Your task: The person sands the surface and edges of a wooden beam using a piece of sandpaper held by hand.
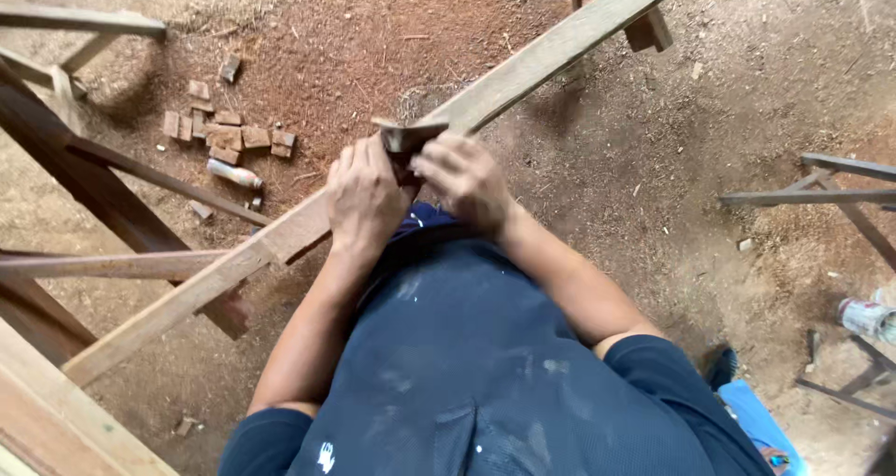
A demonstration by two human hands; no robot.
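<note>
A small dark wooden piece [408, 136] is gripped from both sides by the left hand [364, 196] and the right hand [467, 182], fingers clenched on it, directly atop a long wooden plank [551, 51]. Left of the plank, small wood blocks [224, 135] and a pale tube [233, 173] are scattered. Dark beams [112, 191] cross beneath the plank's lower end. Sawdust-covered dirt ground [653, 140] lies under the plank.

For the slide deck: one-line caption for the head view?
Both hands, left hand and right hand, grip a small wooden block on a long plank above a sawdust floor.
</note>
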